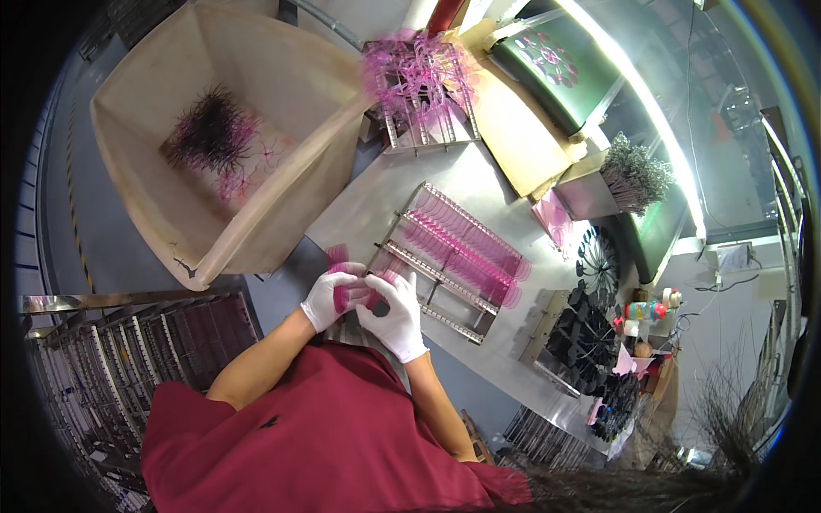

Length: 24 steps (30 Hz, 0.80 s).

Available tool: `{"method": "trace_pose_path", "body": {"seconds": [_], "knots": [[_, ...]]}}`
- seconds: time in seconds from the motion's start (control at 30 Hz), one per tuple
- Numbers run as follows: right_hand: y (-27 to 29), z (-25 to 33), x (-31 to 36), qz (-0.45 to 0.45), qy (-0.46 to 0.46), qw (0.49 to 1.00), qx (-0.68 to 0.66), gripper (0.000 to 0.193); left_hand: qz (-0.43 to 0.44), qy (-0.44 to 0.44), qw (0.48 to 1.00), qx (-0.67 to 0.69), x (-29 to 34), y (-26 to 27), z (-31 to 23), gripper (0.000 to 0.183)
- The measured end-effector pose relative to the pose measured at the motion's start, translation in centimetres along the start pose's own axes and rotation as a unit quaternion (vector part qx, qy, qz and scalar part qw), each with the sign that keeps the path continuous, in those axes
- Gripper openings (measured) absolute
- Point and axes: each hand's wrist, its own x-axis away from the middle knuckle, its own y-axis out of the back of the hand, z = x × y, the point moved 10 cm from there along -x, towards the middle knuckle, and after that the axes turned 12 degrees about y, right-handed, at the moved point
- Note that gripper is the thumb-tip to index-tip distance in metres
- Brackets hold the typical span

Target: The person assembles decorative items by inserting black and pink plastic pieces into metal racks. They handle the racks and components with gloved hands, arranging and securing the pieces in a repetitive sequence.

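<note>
Both hands wear white gloves and meet at the near edge of a steel worktable (479,179). My left hand (329,295) grips a small stack of flat pink plastic pieces (339,256) that fan out above its fingers. Touching the same bunch from the right is my right hand (393,315), its fingertips pinching the pink pieces. Just beyond the hands lies a metal rack (453,256) whose rods are lined with rows of the same pink pieces.
A large beige bin (282,94) at upper left holds dark and pink pieces. A second rack (423,94) with pink frames sits behind. Cardboard (522,137), black fan-shaped parts (590,329) and a box of grey sprigs (633,175) lie right. Dark racks (128,350) stand lower left.
</note>
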Motion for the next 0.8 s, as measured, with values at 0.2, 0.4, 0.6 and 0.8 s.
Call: {"method": "trace_pose_path", "body": {"seconds": [0.2,0.4,0.6,0.8], "knots": [[2.8,-1.1,2.2,0.057,-0.024,0.997,0.035,0.066,-0.017,0.012,1.0,-0.012,0.3,-1.0,0.0,0.039],[4.5,-4.0,6.0,0.167,-0.082,0.975,0.121,0.079,-0.161,-0.057,0.979,-0.108,2.6,0.4,-3.7,0.036],[8.8,5.1,0.8,0.129,0.02,0.988,0.086,0.074,-0.003,-0.095,0.931,-0.353,9.2,-13.4,-4.8,0.113],[11.4,8.4,0.7,0.009,0.066,0.996,-0.053,0.069,0.093,-0.119,0.801,-0.579,7.0,-22.2,0.6,0.144]]}}
